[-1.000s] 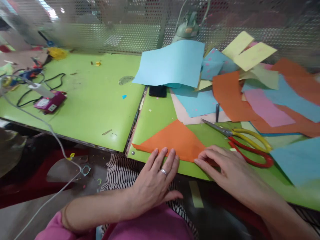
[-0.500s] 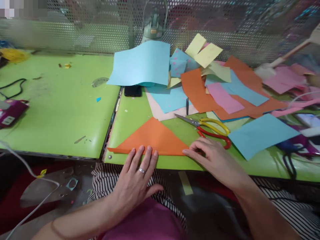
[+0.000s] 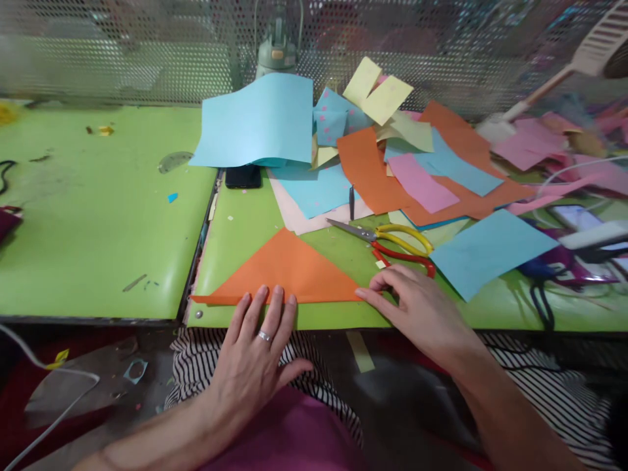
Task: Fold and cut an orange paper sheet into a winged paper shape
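Orange triangle of folded paper [image 3: 288,268] lies along the front edge of the green table [image 3: 333,316]; left hand [image 3: 250,360] rests flat on its folded side, fingers slightly spread; right hand [image 3: 424,311] pinches its right tip; red-and-yellow-handled metal scissors [image 3: 369,235] lie just behind that hand.

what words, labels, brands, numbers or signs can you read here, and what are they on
No text can be read anywhere in this view.
Bottle: an orange patch, no readable lettering.
Purple object at right: pale marks, too blurred to read.
Bright screen at right: too small and blurred to read.
Orange paper: no writing visible on the side showing.
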`<state>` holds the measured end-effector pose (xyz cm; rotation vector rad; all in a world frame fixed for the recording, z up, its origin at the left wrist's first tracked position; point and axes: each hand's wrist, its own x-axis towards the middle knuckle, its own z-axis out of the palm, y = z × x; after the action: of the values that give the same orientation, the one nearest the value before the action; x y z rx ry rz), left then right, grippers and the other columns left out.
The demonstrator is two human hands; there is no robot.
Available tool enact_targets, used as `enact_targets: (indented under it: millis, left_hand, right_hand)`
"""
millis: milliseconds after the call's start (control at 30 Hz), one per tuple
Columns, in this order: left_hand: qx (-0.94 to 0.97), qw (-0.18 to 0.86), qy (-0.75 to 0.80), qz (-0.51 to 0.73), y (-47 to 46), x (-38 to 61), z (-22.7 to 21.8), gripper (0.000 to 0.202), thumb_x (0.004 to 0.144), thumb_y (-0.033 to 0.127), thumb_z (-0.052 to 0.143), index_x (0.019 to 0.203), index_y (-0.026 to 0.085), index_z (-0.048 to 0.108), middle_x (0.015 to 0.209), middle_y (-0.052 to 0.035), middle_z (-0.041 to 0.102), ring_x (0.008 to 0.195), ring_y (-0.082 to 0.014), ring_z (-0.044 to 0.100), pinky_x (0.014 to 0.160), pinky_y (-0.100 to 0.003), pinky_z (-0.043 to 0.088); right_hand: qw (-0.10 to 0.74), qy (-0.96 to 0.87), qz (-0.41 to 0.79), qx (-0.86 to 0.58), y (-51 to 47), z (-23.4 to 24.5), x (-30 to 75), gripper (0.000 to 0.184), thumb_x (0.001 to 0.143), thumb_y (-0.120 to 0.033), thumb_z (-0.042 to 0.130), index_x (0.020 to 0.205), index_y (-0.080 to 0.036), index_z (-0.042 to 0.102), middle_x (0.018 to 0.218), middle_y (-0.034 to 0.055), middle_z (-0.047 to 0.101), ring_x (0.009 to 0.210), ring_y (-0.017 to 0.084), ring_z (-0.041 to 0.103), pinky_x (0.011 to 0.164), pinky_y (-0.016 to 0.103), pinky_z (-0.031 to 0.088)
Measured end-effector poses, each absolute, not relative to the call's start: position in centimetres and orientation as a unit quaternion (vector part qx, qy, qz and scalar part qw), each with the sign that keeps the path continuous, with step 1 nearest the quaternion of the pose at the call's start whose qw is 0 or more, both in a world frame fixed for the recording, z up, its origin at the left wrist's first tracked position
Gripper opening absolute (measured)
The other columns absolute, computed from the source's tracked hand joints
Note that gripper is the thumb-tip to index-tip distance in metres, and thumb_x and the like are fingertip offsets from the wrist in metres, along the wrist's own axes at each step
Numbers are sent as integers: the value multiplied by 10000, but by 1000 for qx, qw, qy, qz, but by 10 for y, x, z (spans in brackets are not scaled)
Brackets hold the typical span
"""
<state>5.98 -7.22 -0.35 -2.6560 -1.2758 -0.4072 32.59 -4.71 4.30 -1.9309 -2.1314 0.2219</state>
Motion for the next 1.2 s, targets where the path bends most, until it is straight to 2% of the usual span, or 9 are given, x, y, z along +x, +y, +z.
enact_targets:
  millis: [100, 233, 333, 400, 467, 533, 633, 800, 1200]
  left_hand:
    - [-886, 81, -431, -150, -72, 62, -4, 784, 844, 723, 431, 1433, 205, 436, 1422, -122, 512, 1314, -341, 447, 1130, -492, 293]
    - [-885, 87, -433, -147, -73, 63, -3, 751, 854, 703, 438, 1418, 207, 460, 1419, -130, 511, 1305, -346, 453, 1117, -497, 310]
    - [-884, 91, -434, -146, -73, 64, -3, 760, 845, 716, 435, 1407, 206, 474, 1413, -133, 516, 1298, -348, 459, 1110, -499, 320]
    - [-884, 96, -432, -148, -73, 64, -3, 771, 840, 724, 428, 1406, 202, 473, 1408, -137, 520, 1294, -352, 462, 1102, -505, 329]
    - [-885, 100, -429, -152, -73, 64, -4, 765, 842, 721, 426, 1400, 201, 479, 1405, -137, 524, 1293, -358, 462, 1093, -510, 339]
    - [-884, 103, -427, -156, -72, 64, -5, 739, 852, 702, 436, 1390, 198, 490, 1403, -135, 527, 1291, -360, 465, 1086, -509, 349]
    - [-883, 107, -428, -159, -72, 64, -7, 719, 860, 677, 459, 1396, 199, 481, 1411, -132, 521, 1289, -360, 469, 1083, -508, 356]
    - [-885, 102, -426, -156, -73, 63, -8, 727, 860, 673, 466, 1415, 204, 460, 1424, -133, 509, 1295, -362, 465, 1085, -513, 353]
    - [-883, 106, -434, -143, -73, 59, -7, 800, 903, 693, 303, 1411, 91, 445, 1460, -103, 480, 1343, -297, 425, 1144, -437, 301]
  right_hand:
    - [161, -738, 41, -654, -52, 36, 335, 361, 911, -545, 466, 798, -214, 557, 812, 53, 616, 745, 203, 578, 615, 329, 425]
    - [180, -755, -44, -629, -59, 33, 335, 238, 938, -404, 478, 876, -196, 574, 836, 63, 652, 769, 208, 602, 653, 337, 447]
    - [209, -750, -180, -601, -70, 37, 317, 133, 920, -240, 520, 984, -188, 624, 953, 80, 706, 876, 224, 625, 793, 378, 440]
    - [225, -772, -219, -553, -80, 37, 298, 215, 903, -169, 535, 1090, -206, 637, 1043, 61, 724, 949, 209, 632, 922, 399, 400]
    - [227, -822, -194, -486, -88, 32, 278, 283, 912, -190, 535, 1181, -206, 620, 1098, 41, 729, 1028, 186, 629, 1043, 410, 337]
    - [214, -852, -160, -450, -92, 23, 262, 339, 921, -248, 537, 1242, -155, 595, 1186, 68, 702, 1142, 195, 593, 1113, 430, 288]
    - [204, -853, -144, -459, -92, 7, 251, 461, 934, -353, 517, 1300, -76, 553, 1275, 129, 645, 1248, 225, 531, 1138, 445, 288]
    - [192, -850, -138, -470, -89, -6, 255, 610, 933, -498, 470, 1370, -73, 491, 1325, 145, 605, 1296, 244, 493, 1141, 458, 317]
    - [212, -846, -137, -470, -86, -8, 256, 564, 952, -449, 448, 1329, -36, 523, 1275, 163, 638, 1260, 250, 527, 1124, 430, 341]
